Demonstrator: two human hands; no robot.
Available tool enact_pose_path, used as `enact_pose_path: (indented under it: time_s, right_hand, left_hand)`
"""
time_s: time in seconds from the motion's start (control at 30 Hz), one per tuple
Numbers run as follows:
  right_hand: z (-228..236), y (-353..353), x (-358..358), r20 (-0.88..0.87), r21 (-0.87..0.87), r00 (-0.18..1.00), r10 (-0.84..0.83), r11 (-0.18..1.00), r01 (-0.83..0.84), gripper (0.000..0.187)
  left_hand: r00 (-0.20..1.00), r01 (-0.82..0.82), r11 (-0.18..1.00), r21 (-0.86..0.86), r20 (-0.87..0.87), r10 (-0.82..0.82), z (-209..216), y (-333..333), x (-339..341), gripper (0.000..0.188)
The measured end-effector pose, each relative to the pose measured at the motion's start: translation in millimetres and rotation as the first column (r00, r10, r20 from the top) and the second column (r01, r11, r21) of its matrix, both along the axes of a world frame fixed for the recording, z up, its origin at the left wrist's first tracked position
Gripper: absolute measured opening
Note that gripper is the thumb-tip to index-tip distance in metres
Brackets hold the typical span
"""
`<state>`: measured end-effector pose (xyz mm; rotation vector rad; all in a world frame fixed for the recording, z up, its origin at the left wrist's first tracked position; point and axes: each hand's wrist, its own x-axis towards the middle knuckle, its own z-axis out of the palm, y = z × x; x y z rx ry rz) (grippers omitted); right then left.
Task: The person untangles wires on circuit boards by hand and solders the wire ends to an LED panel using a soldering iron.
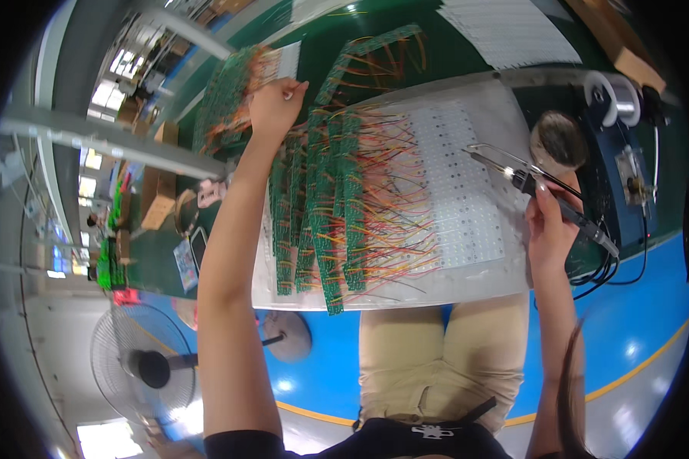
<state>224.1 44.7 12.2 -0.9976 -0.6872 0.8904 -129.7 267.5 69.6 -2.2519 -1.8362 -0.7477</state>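
My left hand (274, 107) reaches to the far left of the bench and pinches the edge of a white strip board (287, 63) lying beside a pile of green circuit boards (223, 99). My right hand (550, 218) grips a black soldering iron (540, 187) whose thin metal tip points left over a white panel of small light boards (459, 183). Several narrow green circuit strips (325, 206) with red and yellow wires lie in rows on a grey work mat (482, 287) in front of me.
A solder spool (616, 96) and a round dark sponge dish (559, 139) stand at the right. More white panels (509, 30) lie at the back. A standing fan (142, 367) is on the blue floor at lower left. My beige trousers (436, 352) show below the bench edge.
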Motion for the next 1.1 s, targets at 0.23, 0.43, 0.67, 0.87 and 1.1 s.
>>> enact_pose_path:
  time_s: [0.23, 0.43, 0.67, 0.87, 1.1]
  right_hand:
    - [4.0, 1.4, 3.0, 0.015, -0.024, 0.998, 0.065, 0.998, -0.064, 0.011]
    - [5.1, 6.7, -4.5, -0.116, -0.017, 0.988, 0.102, 0.994, -0.105, 0.011]
    - [-0.6, -3.0, 1.0, -0.117, -0.148, 0.992, 0.046, 0.987, -0.063, 0.013]
    - [2.3, -1.7, -2.3, -0.077, -0.137, 0.997, 0.012, 0.990, -0.022, 0.011]
    - [15.3, 17.3, 12.8, -0.171, -0.071, 0.968, -0.186, 0.982, 0.176, 0.013]
  left_hand:
    - [0.972, -0.068, 0.940, -0.335, 0.190, 0.138, -35.4, 52.6, -6.2, 0.038]
    - [0.933, -0.015, 0.917, -0.398, 0.326, 0.156, -23.4, 60.3, -6.9, 0.037]
    - [0.809, -0.005, 0.985, -0.173, 0.579, 0.106, 19.3, 57.5, -32.4, 0.022]
    - [0.704, 0.156, 0.987, -0.037, 0.705, -0.085, 57.0, -65.8, -23.9, 0.009]
    - [0.315, 0.431, 0.849, -0.306, 0.933, 0.176, 34.8, -175.2, 53.9, 0.009]
